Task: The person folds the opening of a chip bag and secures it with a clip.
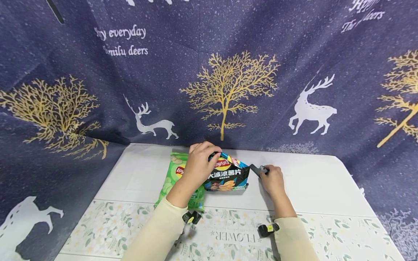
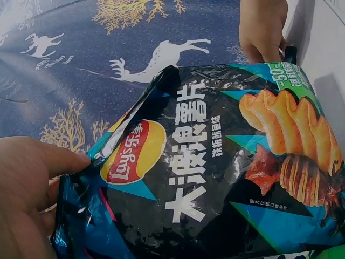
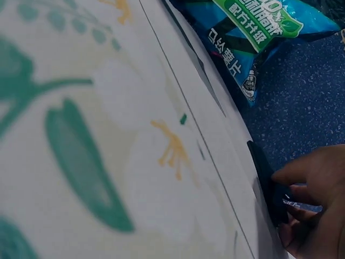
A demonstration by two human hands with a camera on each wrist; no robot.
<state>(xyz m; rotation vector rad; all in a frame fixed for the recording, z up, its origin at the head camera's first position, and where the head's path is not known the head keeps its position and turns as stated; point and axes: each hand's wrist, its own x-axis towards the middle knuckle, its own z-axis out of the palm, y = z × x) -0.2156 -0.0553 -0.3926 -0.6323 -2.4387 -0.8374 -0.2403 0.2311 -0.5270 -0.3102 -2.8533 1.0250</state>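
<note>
My left hand (image 1: 200, 163) pinches the top edge of a black and blue Lay's chip bag (image 1: 228, 177). Along that edge a blue strip is folded over, and the left wrist view shows the fingers (image 2: 64, 161) at the bag's corner. To its left lies a green Lay's chip bag (image 1: 168, 183), partly covered by my left hand and forearm. My right hand (image 1: 274, 181) grips a slim dark grey tool (image 1: 255, 169) just right of the black bag, its tip close to the bag's upper right corner. Its exact kind I cannot tell.
Under everything is a white table with a floral cloth band (image 1: 228, 224) along the front. Behind stands a dark blue curtain (image 1: 156, 79) printed with deer and trees, meeting the table's back edge. Black straps sit at both wrists.
</note>
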